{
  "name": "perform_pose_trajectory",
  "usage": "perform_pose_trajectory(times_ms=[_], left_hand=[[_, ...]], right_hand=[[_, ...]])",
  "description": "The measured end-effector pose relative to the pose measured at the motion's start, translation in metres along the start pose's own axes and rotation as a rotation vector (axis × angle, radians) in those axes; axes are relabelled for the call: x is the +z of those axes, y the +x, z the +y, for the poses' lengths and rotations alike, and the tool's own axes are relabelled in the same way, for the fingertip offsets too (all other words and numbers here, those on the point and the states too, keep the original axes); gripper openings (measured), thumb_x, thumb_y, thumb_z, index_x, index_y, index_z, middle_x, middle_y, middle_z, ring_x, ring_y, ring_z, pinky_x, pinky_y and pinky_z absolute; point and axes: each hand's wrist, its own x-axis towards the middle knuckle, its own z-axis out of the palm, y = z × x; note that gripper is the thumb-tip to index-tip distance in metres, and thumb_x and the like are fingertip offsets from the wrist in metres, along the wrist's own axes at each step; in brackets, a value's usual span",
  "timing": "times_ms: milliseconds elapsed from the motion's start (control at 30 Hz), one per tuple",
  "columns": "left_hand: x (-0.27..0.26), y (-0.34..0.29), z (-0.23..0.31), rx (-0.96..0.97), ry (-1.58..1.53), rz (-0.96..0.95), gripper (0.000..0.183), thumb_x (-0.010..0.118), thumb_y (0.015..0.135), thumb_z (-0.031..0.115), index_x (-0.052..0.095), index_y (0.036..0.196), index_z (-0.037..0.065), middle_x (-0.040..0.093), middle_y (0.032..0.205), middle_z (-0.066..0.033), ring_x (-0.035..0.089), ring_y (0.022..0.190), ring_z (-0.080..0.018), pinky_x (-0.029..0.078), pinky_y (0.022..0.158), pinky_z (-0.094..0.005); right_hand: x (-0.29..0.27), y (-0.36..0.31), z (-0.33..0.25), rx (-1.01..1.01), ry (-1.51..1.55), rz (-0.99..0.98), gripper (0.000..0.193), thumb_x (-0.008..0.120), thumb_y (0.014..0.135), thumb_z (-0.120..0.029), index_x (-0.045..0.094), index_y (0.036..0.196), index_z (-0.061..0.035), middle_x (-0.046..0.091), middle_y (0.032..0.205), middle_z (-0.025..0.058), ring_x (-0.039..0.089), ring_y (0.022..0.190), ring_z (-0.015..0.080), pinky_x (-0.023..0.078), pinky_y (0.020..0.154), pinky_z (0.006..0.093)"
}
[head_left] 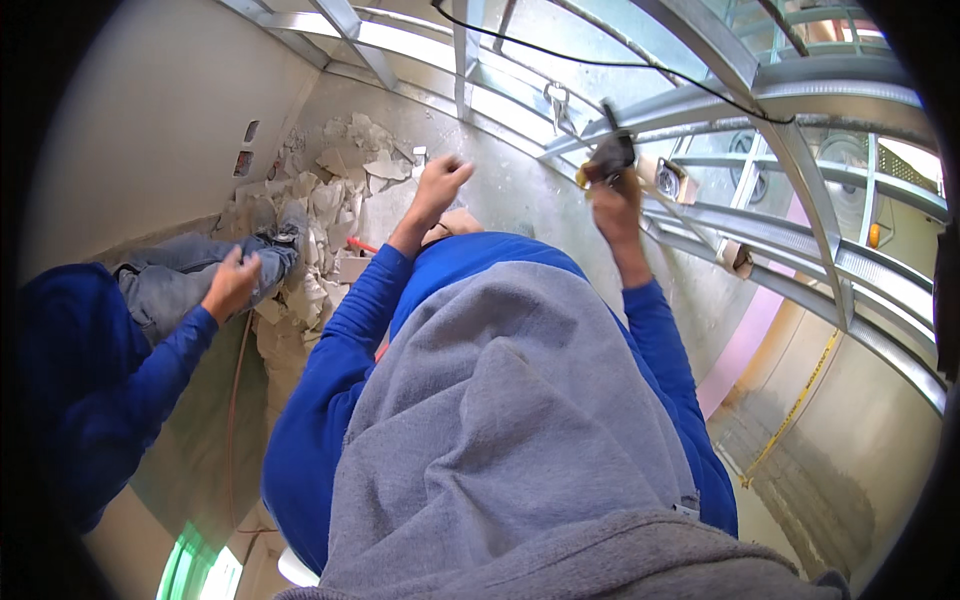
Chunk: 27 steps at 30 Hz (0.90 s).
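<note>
My left hand [440,186] is raised ahead of me with its fingers curled in. Whether anything small is pinched in it does not show. To the right, my right hand [616,205] grips a dark cordless drill [610,158] whose slim black end points up and away. The drill is close to the metal stud frame [690,125], and its tip seems apart from it, though blur hides the detail. Behind the drill, a pair of metal locking pliers [557,100] hangs on the frame.
Broken plasterboard [345,175] is heaped along the left wall. At far left a co-worker in blue sits or crouches, one hand [232,283] raised. A black cable [600,63] crosses the studs. Yellow tape [795,405] runs at the right, and an orange hose [237,430] lies at the lower left.
</note>
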Motion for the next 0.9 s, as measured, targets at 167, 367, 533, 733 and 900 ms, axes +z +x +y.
perform_pose_trajectory(times_ms=[167, 367, 533, 733, 900], left_hand=[[0.010, -0.035, -0.145, -0.355, 0.081, 0.207, 0.026, 0.073, 0.092, 0.025, 0.066, 0.078, 0.005, 0.054, 0.062, 0.0020, 0.047, 0.056, -0.0082, 0.038, 0.049, -0.0308], [0.011, -0.048, -0.184, -0.604, -0.021, 0.371, 0.021, 0.075, 0.085, 0.022, 0.072, 0.090, 0.002, 0.065, 0.071, -0.0046, 0.057, 0.059, -0.0140, 0.046, 0.052, -0.0341], [0.030, -0.046, -0.159, -0.603, 0.016, 0.251, 0.021, 0.075, 0.087, 0.024, 0.069, 0.090, 0.004, 0.059, 0.065, -0.0004, 0.052, 0.053, -0.0102, 0.040, 0.045, -0.0307], [0.047, -0.050, -0.136, -0.502, 0.066, 0.249, 0.021, 0.074, 0.093, 0.022, 0.063, 0.084, 0.007, 0.054, 0.063, 0.0028, 0.048, 0.049, -0.0084, 0.037, 0.042, -0.0279], [0.063, -0.066, -0.151, -0.493, 0.124, 0.235, 0.022, 0.075, 0.092, 0.023, 0.064, 0.083, 0.006, 0.058, 0.065, 0.0007, 0.049, 0.050, -0.0084, 0.038, 0.044, -0.0298]], right_hand=[[-0.025, -0.066, 0.135, 0.467, -0.416, -0.070, 0.048, 0.075, 0.091, -0.044, 0.068, 0.094, 0.0039, 0.067, 0.092, 0.0229, 0.066, 0.086, 0.0428, 0.050, 0.075, 0.0479], [-0.059, -0.109, 0.196, 0.159, -0.359, 0.106, 0.052, 0.072, 0.094, -0.047, 0.066, 0.104, 0.0037, 0.064, 0.094, 0.0205, 0.065, 0.084, 0.0445, 0.049, 0.075, 0.0500], [-0.081, -0.099, 0.257, 0.725, -0.744, -0.480, 0.040, 0.074, 0.088, -0.028, 0.068, 0.116, -0.0001, 0.070, 0.115, 0.0280, 0.067, 0.111, 0.0458, 0.055, 0.093, 0.0504], [-0.107, -0.162, 0.320, 0.855, -0.746, -0.702, 0.038, 0.076, 0.084, -0.026, 0.074, 0.109, 0.0026, 0.071, 0.113, 0.0294, 0.070, 0.108, 0.0434, 0.056, 0.092, 0.0495], [-0.123, -0.226, 0.365, 0.910, -0.631, -0.634, 0.039, 0.079, 0.080, -0.026, 0.074, 0.101, 0.0060, 0.073, 0.103, 0.0300, 0.072, 0.100, 0.0430, 0.058, 0.085, 0.0482]])
